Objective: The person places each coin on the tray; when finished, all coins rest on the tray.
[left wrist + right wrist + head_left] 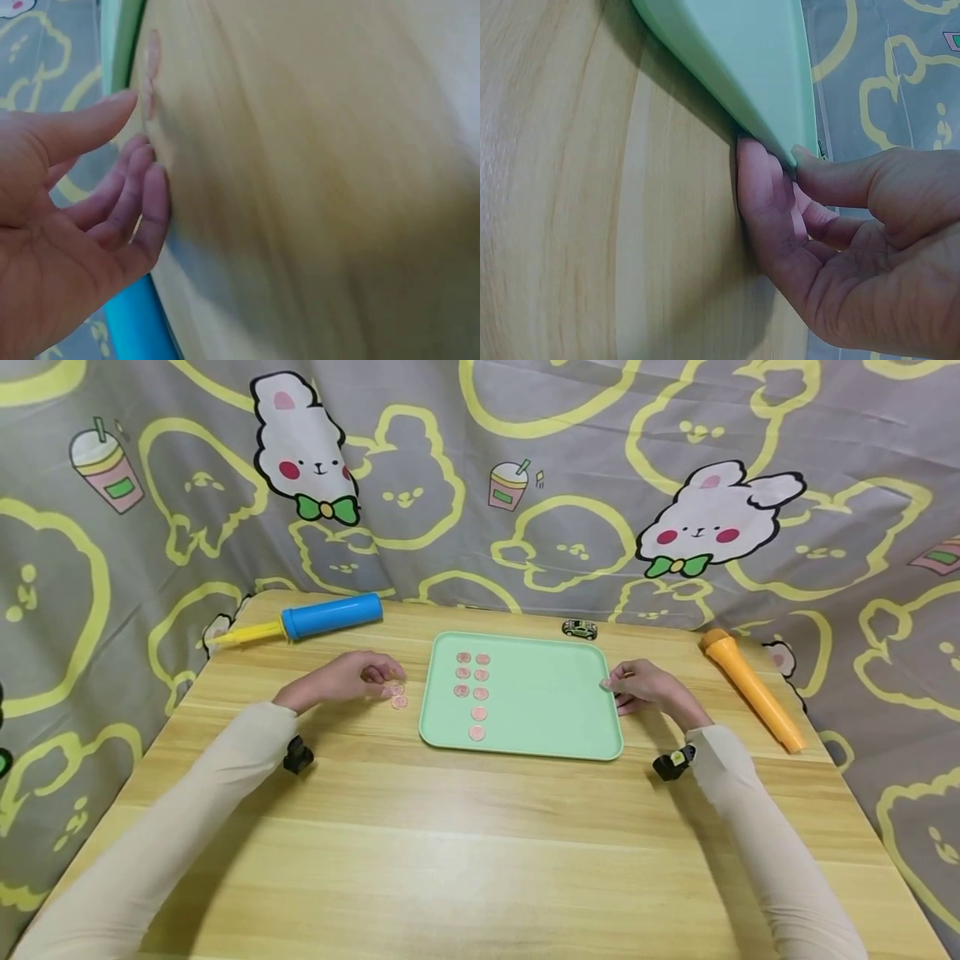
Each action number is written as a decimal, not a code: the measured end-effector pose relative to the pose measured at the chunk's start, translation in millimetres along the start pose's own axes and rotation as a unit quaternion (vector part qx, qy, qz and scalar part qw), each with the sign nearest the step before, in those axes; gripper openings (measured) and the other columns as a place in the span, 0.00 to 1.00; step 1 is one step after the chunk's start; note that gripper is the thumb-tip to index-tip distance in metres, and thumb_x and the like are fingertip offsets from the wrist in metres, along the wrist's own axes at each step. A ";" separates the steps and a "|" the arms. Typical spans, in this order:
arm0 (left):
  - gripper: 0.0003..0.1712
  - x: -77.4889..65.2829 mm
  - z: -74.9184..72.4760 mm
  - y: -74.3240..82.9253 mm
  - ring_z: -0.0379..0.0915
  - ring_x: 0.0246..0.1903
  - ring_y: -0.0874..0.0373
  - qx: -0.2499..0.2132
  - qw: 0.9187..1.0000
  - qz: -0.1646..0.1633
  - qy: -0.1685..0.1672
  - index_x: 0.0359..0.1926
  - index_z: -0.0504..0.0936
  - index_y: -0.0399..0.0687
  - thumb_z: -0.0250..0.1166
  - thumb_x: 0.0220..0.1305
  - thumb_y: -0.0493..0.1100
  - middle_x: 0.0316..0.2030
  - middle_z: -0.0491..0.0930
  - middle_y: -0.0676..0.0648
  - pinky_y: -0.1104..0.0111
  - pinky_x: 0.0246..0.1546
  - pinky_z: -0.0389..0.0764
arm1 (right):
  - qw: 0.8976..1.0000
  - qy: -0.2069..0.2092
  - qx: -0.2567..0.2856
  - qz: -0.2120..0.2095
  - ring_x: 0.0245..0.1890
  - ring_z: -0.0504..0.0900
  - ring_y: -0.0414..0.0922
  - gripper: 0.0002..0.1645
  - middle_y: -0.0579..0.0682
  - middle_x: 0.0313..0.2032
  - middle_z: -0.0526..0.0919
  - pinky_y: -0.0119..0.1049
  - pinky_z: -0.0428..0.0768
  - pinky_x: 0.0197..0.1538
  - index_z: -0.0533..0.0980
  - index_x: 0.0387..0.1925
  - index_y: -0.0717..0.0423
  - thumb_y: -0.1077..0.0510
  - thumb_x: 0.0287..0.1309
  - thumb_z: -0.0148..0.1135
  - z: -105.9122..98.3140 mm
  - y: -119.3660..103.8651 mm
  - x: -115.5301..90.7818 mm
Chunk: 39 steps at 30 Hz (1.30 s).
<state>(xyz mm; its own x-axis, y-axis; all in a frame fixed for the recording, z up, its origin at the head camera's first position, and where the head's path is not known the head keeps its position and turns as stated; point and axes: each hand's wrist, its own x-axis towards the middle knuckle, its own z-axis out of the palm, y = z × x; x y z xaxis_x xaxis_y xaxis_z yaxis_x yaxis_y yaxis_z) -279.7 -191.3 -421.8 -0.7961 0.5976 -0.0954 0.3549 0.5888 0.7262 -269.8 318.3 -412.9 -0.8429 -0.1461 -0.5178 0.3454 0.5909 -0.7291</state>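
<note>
In the head view, a pale green tray (pixel 543 697) lies on the wooden table. Several copper-coloured coins (pixel 478 713) sit in two columns on its left part. My right hand (pixel 647 685) pinches the tray's right rim, thumb on top and fingers at the outer side; the right wrist view shows this rim (pixel 727 90) closely. Left of the tray, two coins (pixel 400 702) lie on the table, partly overlapping. Right beside them is my left hand (pixel 348 677). In the left wrist view its thumb and loosely bent fingers (pixel 154 202) are apart, with nothing seen between them.
A blue air pump (pixel 333 616) with a yellow handle lies at the back left. Behind the tray stands a small toy car (pixel 580 629). An orange toy microphone (pixel 753 689) lies on the right. A patterned curtain (pixel 450 485) hangs behind the table.
</note>
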 end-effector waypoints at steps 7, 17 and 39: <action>0.15 -2.6 0.5 5.0 0.76 0.48 0.46 0.034 0.999 0.016 -0.009 0.55 0.86 0.38 0.68 0.70 0.31 0.47 0.81 0.39 0.51 0.54 0.78 | 1.000 -0.001 0.012 -0.008 0.28 0.81 0.41 0.16 0.50 0.33 0.77 0.35 0.88 0.38 0.67 0.53 0.70 0.59 0.78 0.57 -1.7 0.1 -2.9; 0.05 -1.8 6.0 9.2 0.73 0.39 0.51 0.070 0.997 0.009 0.026 0.43 0.85 0.41 0.71 0.68 0.33 0.36 0.81 0.45 0.57 0.46 0.76 | 0.999 -0.004 0.041 -0.009 0.28 0.83 0.41 0.12 0.51 0.32 0.78 0.36 0.89 0.38 0.70 0.47 0.66 0.58 0.76 0.60 -1.4 2.4 -0.1; 0.05 -5.5 8.5 5.6 0.82 0.38 0.51 0.020 0.995 -0.063 0.081 0.41 0.84 0.41 0.72 0.69 0.37 0.37 0.88 0.44 0.62 0.42 0.80 | 1.000 0.000 0.024 -0.006 0.27 0.82 0.41 0.13 0.50 0.30 0.78 0.36 0.89 0.36 0.68 0.51 0.69 0.60 0.79 0.55 -0.6 1.7 -0.3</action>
<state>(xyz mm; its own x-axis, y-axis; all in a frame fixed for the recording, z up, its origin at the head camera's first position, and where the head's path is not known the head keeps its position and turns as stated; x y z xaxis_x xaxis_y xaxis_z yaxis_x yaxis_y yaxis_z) -269.2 -186.7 -423.0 -0.9029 0.4239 -0.0713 0.2631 0.6763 0.6881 -269.2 319.8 -413.7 -0.8471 -0.1526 -0.5091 0.3548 0.5509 -0.7554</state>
